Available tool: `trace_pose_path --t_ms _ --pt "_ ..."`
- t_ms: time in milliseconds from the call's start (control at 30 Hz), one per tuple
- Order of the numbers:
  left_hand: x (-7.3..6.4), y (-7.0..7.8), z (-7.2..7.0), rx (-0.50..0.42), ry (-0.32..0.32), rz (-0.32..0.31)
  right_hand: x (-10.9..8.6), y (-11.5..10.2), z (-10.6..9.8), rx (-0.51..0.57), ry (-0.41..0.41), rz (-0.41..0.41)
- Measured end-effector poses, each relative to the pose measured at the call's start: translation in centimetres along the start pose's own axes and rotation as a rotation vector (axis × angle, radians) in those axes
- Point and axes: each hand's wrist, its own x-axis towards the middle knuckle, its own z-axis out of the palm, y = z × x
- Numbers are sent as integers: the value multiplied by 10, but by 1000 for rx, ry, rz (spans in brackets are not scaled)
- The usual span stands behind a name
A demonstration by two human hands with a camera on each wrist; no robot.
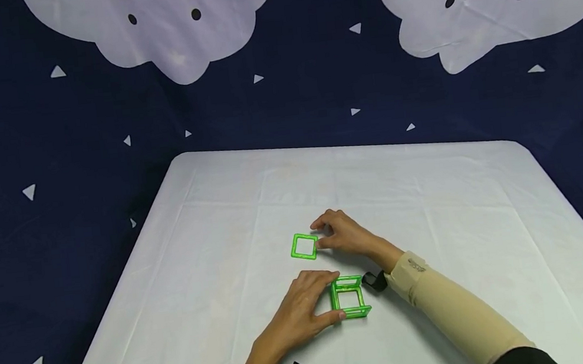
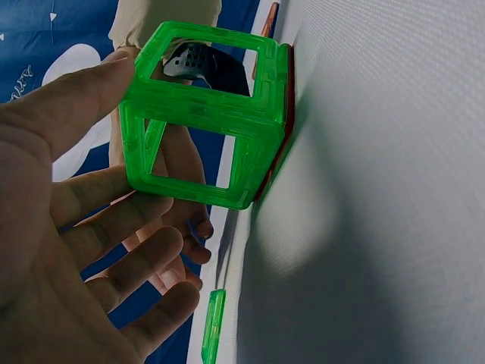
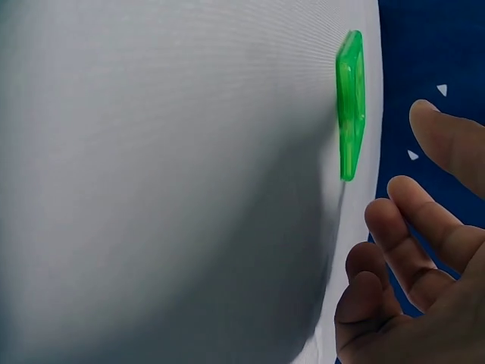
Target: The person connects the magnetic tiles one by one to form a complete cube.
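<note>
My left hand (image 1: 297,312) grips a box built of green see-through magnetic tiles (image 1: 335,301), standing on the white table. The thumb lies at one side of the box and the forefinger at the opposite side; the other fingers spread loosely, as the left wrist view shows. Along the base of the box (image 2: 201,112) runs a thin dark red edge (image 2: 290,91). Farther back, a single green square magnetic tile (image 1: 293,246) lies flat. Beside its right edge is my right hand (image 1: 347,234), thumb and fingers apart, with nothing in its grasp.
A white cloth (image 1: 209,214) covers the table, with faint creases. Behind the far table edge hangs a dark blue curtain (image 1: 304,103) with white clouds and small triangles. Black wrist mounts (image 1: 375,281) sit at both sleeves, the right one close beside the box.
</note>
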Motion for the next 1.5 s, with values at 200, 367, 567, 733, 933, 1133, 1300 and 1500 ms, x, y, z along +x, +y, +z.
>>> trace_pose_path --t_ms 200,367,567,733,933,1133,1300,1500 --pt "0 -1 0 3 8 -2 5 -1 4 -15 -38 15" --pt "0 -1 0 7 21 12 8 0 6 -51 -35 -7" --pt "-1 -2 0 7 32 23 10 0 10 -88 -33 -5" --pt "0 -1 0 0 29 17 9 -2 10 -108 -35 -18" --pt "-1 1 0 0 28 7 9 -1 12 -129 -46 -11" --pt "-1 1 -1 3 25 -1 9 -2 12 -131 -53 -21" --pt "-2 0 0 10 30 10 9 -4 12 -127 -63 -14" --pt "-2 0 0 9 29 7 7 -6 13 -115 -46 -1"
